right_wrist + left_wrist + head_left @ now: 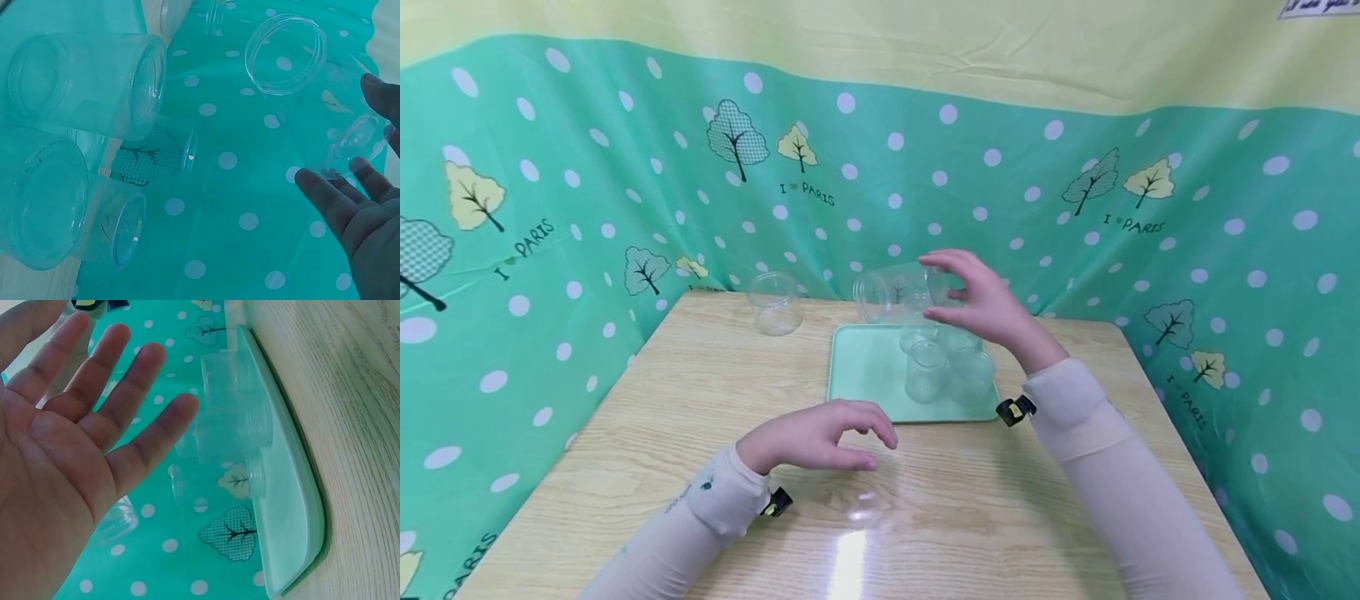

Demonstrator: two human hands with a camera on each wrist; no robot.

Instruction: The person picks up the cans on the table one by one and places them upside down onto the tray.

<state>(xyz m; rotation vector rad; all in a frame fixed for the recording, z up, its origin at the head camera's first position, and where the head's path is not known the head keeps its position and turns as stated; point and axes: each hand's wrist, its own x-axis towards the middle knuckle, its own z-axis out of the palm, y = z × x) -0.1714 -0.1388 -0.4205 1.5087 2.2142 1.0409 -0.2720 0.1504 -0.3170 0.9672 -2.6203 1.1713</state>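
My right hand (981, 300) grips a clear jar (895, 292) by its base end, thumb on one side and fingers on the other. The jar lies on its side in the air above the back edge of a pale green tray (865, 371), its round mouth pointing left. In the right wrist view the held jar (319, 119) looks see-through, with a ridged rim. Several clear jars (927, 371) stand on the tray's right half. My left hand (823, 437) hovers in front of the tray, its fingers spread and the palm bare in the left wrist view.
Another clear jar (777, 308) stands at the back left of the wooden table (722, 375), left of the tray. A green dotted cloth (805, 225) hangs close behind the table and along both sides.
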